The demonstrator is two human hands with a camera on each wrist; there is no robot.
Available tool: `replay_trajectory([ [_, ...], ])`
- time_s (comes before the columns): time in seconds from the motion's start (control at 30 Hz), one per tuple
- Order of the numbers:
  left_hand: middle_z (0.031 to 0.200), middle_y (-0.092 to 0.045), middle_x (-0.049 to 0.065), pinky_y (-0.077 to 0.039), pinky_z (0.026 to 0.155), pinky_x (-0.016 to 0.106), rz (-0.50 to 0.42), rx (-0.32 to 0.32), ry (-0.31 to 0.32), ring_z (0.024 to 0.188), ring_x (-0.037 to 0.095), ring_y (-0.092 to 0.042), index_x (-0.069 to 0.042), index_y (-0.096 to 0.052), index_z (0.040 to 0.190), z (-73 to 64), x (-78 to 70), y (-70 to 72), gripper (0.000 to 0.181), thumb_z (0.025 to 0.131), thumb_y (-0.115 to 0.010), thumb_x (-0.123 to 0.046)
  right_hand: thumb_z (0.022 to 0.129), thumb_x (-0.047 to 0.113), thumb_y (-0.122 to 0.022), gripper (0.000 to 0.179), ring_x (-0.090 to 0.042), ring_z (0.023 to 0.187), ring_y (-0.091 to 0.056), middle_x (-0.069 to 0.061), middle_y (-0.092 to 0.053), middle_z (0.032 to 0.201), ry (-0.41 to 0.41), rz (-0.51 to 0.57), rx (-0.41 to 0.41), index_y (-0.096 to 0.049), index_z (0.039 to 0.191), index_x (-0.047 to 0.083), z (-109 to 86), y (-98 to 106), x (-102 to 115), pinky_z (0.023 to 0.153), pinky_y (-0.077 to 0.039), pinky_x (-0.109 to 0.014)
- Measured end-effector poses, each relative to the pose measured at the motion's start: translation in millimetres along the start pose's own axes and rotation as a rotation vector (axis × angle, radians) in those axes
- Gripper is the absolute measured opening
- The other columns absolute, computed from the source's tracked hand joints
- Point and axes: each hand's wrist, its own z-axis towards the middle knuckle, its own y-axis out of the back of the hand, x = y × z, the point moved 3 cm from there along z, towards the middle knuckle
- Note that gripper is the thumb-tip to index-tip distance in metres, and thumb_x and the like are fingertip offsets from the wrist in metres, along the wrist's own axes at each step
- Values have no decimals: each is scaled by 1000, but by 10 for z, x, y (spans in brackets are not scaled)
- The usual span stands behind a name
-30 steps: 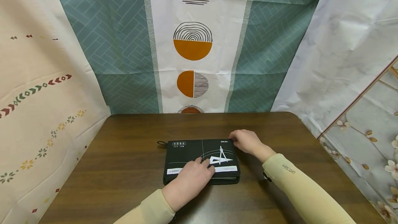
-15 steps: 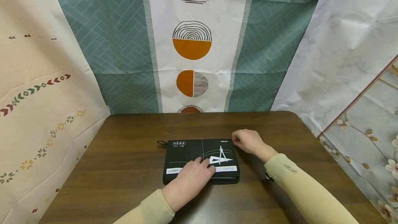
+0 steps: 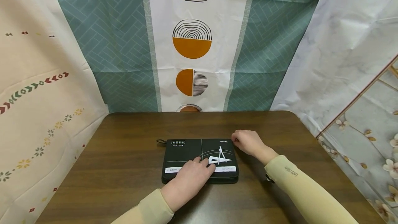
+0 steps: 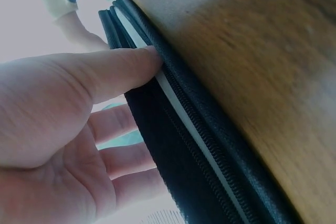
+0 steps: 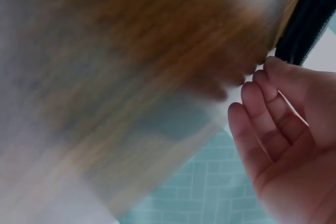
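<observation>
A black zippered drawing-set case (image 3: 186, 153) lies flat on the table, printed with a compass and set square. Its front zipper (image 4: 202, 129) is parted, and a pale strip shows between the two rows of teeth. My left hand (image 3: 191, 177) holds the case's front edge, fingers spread over the cover and thumb pressed against the zippered side. At the far right corner, my right hand (image 3: 248, 141) pinches thumb and index finger together by the zipper. The pull itself is hidden by the fingertips. In the right wrist view the other fingers of the right hand (image 5: 294, 140) are bent loosely.
A wrist loop (image 3: 161, 141) sticks out from the case's far left corner. The brown wooden table (image 3: 130, 127) is bordered by a patterned teal and white curtain (image 3: 127, 44) behind, with a cream cloth (image 3: 37, 78) on the left and a white marbled cloth (image 3: 342, 44) on the right.
My right hand has shifted slightly to the right at the case's far corner, then stayed about there. The left hand and the case have hardly moved.
</observation>
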Motion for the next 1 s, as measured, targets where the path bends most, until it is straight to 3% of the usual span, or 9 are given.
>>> replay_trajectory([
  [0.3, 114, -75, 5, -61, 69, 38, -5, 40, 5, 97, 27, -73, -28, -76, 125, -23, 10, -16, 37, 93, -83, -10, 94, 10, -87, 9, -20, 79, -69, 1, -73, 89, -33, 10, 27, -79, 92, 13, 51, -50, 6, 77, -61, -46],
  [0.5, 111, -74, 4, -60, 66, 36, 27, 26, 6, 92, 26, -71, -31, -77, 124, -33, -5, -22, 35, 94, -81, -12, 95, 10, -85, 13, -18, 75, -65, 2, -71, 87, -31, -5, 47, -75, 90, 15, 16, -48, 24, 73, -60, -44],
  [0.7, 109, -74, 3, -60, 66, 34, 36, 14, -10, 89, 25, -70, -31, -78, 125, -1, -11, -4, 37, 94, -83, -12, 93, 8, -86, 18, -16, 73, -64, 5, -68, 84, -11, -25, 1, -73, 86, 18, -76, -2, 30, 70, -58, -42],
  [1.0, 115, -74, 2, -62, 75, 34, 11, 95, -21, 95, 25, -71, -34, -78, 132, 17, 21, -6, 44, 96, -82, -10, 90, 7, -88, 29, -11, 67, -54, 10, -59, 77, -5, -20, -28, -66, 79, 21, -178, 23, 77, 64, -52, -38],
])
